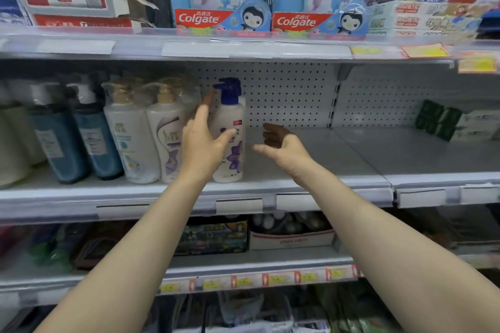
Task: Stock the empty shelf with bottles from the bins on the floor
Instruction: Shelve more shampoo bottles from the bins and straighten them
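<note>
A white pump bottle [232, 127] with a blue pump head and purple flower label stands upright on the middle shelf [311, 167]. My left hand [201, 140] is at the bottle's left side, its fingers straight and the thumb touching the bottle's front. My right hand [280, 143] hovers just right of the bottle, fingers loosely curled and holding nothing, a small gap apart from it. A second blue pump shows right behind the bottle.
Left of the bottle stand a wrapped pair of white gold-capped bottles [151, 130] and two blue bottles [81, 138]. The shelf right of my hands is bare to green-and-white boxes [443, 121]. Colgate packs [221, 19] fill the shelf above. No bins are in view.
</note>
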`<state>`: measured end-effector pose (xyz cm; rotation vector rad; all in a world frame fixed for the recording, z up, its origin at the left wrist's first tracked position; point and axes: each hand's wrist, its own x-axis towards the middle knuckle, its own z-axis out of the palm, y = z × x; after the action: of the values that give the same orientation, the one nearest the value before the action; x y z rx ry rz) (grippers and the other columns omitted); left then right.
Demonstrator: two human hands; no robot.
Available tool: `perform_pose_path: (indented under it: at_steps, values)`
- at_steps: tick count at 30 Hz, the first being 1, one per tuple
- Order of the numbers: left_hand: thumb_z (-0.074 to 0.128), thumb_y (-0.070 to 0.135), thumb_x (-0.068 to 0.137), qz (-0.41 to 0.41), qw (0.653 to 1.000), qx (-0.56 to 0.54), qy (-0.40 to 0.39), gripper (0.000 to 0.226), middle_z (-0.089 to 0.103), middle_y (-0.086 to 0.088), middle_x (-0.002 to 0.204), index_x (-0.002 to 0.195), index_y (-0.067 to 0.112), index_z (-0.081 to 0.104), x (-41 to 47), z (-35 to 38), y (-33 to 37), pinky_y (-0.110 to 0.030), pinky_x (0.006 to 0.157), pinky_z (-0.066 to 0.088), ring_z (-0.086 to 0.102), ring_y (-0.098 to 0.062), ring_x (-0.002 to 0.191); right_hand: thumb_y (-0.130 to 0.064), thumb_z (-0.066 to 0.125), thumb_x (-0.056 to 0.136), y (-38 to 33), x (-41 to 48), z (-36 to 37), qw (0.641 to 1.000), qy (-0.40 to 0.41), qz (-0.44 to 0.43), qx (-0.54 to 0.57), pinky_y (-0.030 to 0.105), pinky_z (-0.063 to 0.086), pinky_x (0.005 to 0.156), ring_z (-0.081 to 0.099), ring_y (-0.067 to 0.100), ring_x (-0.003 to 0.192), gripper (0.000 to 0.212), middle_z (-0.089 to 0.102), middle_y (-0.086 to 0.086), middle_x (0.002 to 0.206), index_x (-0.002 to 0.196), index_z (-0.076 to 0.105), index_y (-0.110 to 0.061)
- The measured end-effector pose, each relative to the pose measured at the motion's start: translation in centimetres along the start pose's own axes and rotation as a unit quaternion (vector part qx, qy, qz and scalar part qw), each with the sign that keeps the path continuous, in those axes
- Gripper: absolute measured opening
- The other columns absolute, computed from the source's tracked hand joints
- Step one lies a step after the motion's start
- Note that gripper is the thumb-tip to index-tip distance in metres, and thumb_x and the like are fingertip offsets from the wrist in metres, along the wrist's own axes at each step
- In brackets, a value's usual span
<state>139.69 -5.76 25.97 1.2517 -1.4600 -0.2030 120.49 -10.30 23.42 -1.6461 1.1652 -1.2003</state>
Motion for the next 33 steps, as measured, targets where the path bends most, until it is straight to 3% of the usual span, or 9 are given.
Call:
perform_pose_path:
  at_steps: [3,10,15,20,22,27,31,33]
  values:
    - [0.076,0.027,0.085,0.004,0.999,0.044,0.023,0.077,0.043,-0.008,0.142,0.15,0.027,0.035,-2.2,0.5,2.3,-0.03,0.104,0.027,0.035,-0.024,0.135,-0.031,0.084,0.08,0.3,-2.1,-2.7,0.999,0.013,-0.007,-0.05,0.032,0.044,0.103,0.053,0.016,0.127,0.072,0.057,0.004,0.139,0.143,0.05,-0.021]
    - [0.077,0.024,0.084,-0.024,0.999,0.028,-0.008,0.074,0.032,-0.002,0.153,0.146,0.038,0.041,-9.4,4.8,7.2,-0.038,0.117,0.028,0.027,-0.02,0.143,-0.033,0.082,0.082,1.0,-7.8,-10.2,0.988,-0.016,-0.04,-0.151,0.024,0.036,0.102,0.045,0.001,0.126,0.064,0.054,-0.007,0.142,0.14,0.053,-0.029]
    - [0.078,0.029,0.083,-0.069,0.996,0.06,-0.026,0.07,0.028,-0.003,0.155,0.142,0.043,0.043,-15.7,10.1,9.4,-0.026,0.108,0.02,0.023,-0.02,0.144,-0.036,0.08,0.083,4.1,-12.8,-16.3,0.963,-0.069,-0.06,-0.255,0.029,0.035,0.109,0.043,0.015,0.137,0.063,0.052,-0.006,0.145,0.139,0.053,-0.028]
    - [0.08,0.026,0.081,-0.144,0.984,0.076,-0.067,0.07,0.027,-0.008,0.156,0.142,0.038,0.047,-23.8,15.7,9.9,-0.038,0.114,0.027,0.022,-0.026,0.145,-0.039,0.08,0.081,10.3,-18.4,-21.8,0.938,-0.114,-0.03,-0.326,0.028,0.038,0.105,0.045,0.018,0.133,0.063,0.055,-0.003,0.14,0.138,0.054,-0.029]
    - [0.079,0.03,0.083,-0.186,0.974,0.093,-0.093,0.07,0.025,-0.005,0.157,0.143,0.04,0.044,-27.7,17.6,9.2,-0.041,0.113,0.029,0.022,-0.026,0.146,-0.038,0.082,0.079,13.6,-20.6,-22.9,0.927,-0.139,-0.005,-0.349,0.036,0.043,0.106,0.049,0.022,0.128,0.064,0.058,0.001,0.136,0.136,0.056,-0.026]
    - [0.078,0.03,0.083,-0.29,0.936,0.112,-0.164,0.066,0.03,-0.009,0.155,0.142,0.033,0.048,-37.1,20.9,6.3,-0.046,0.116,0.029,0.024,-0.029,0.145,-0.04,0.08,0.082,22.5,-26.6,-23.2,0.91,-0.202,0.084,-0.352,0.035,0.041,0.105,0.047,0.023,0.13,0.057,0.058,0.003,0.136,0.132,0.06,-0.022]
    - [0.077,0.031,0.084,-0.335,0.911,0.09,-0.224,0.063,0.038,-0.007,0.149,0.141,0.03,0.05,-42.7,23.2,1.6,-0.033,0.111,0.031,0.033,-0.026,0.139,-0.039,0.08,0.083,30.4,-30.8,-22.1,0.905,-0.216,0.163,-0.329,0.037,0.044,0.103,0.052,0.024,0.126,0.052,0.061,0.004,0.132,0.128,0.064,-0.019]
    - [0.079,0.029,0.083,-0.343,0.908,0.08,-0.229,0.06,0.046,-0.006,0.142,0.138,0.027,0.054,-45.4,24.8,-1.4,-0.012,0.101,0.029,0.04,-0.021,0.131,-0.037,0.08,0.083,34.7,-32.6,-21.4,0.907,-0.207,0.192,-0.312,0.035,0.044,0.102,0.054,0.025,0.123,0.048,0.063,0.006,0.13,0.125,0.066,-0.018]
